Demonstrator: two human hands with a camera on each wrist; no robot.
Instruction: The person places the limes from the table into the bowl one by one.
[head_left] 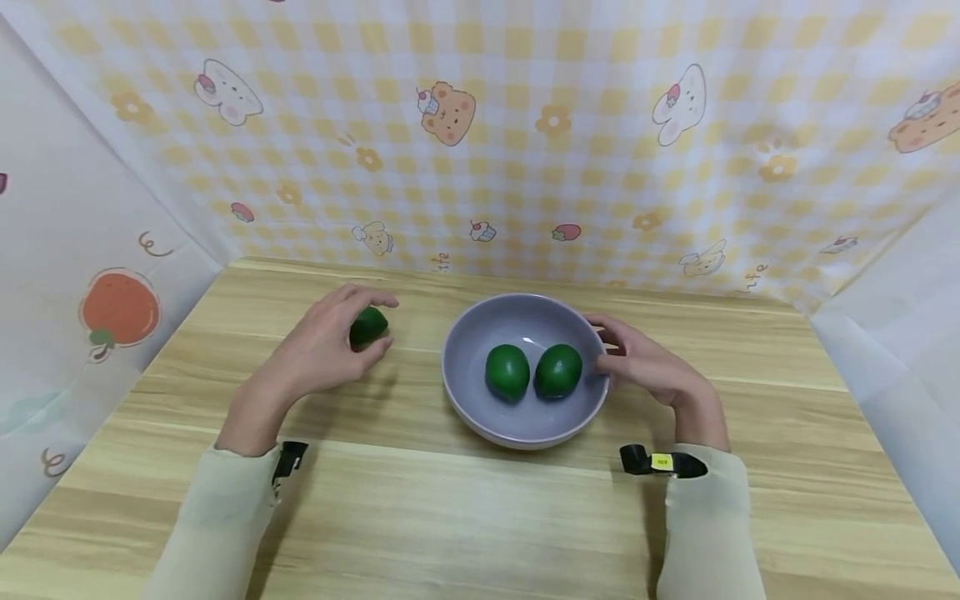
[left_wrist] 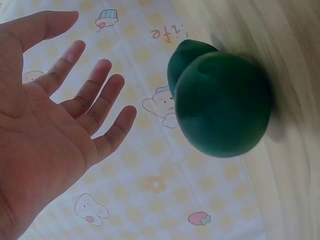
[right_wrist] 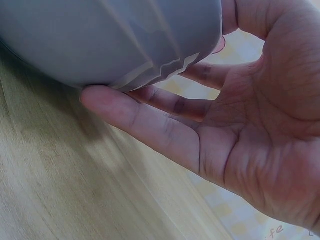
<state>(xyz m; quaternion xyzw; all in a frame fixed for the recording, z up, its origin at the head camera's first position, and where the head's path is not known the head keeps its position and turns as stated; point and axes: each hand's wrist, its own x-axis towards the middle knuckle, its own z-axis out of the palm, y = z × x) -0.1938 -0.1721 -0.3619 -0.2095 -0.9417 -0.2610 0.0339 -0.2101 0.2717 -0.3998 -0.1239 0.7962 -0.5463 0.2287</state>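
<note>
A grey-purple bowl (head_left: pixel 480 408) stands on the table with two dark green limes, the left lime (head_left: pixel 507 372) and the right lime (head_left: pixel 558 371), side by side in it. My right hand (head_left: pixel 645 358) grips the bowl's right side, its thumb at the rim. In the right wrist view, its fingers (right_wrist: pixel 107 102) reach against the underside of the bowl (right_wrist: pixel 100 40). My left hand (head_left: pixel 326 342) hovers by another lime (head_left: pixel 367 327), partly hiding it. Two limes overlap in the left wrist view, a near lime (left_wrist: pixel 222 105) and a far lime (left_wrist: pixel 187 57), apart from the spread fingers.
The wood-grain table (head_left: pixel 465 525) meets a yellow checked cloth (head_left: pixel 510 167) with cartoon prints at its back edge. A white printed sheet (head_left: pixel 67 250) hangs at the left, and a pale sheet (head_left: pixel 892 350) at the right. A black strap (head_left: pixel 667 462) sits on the right wrist.
</note>
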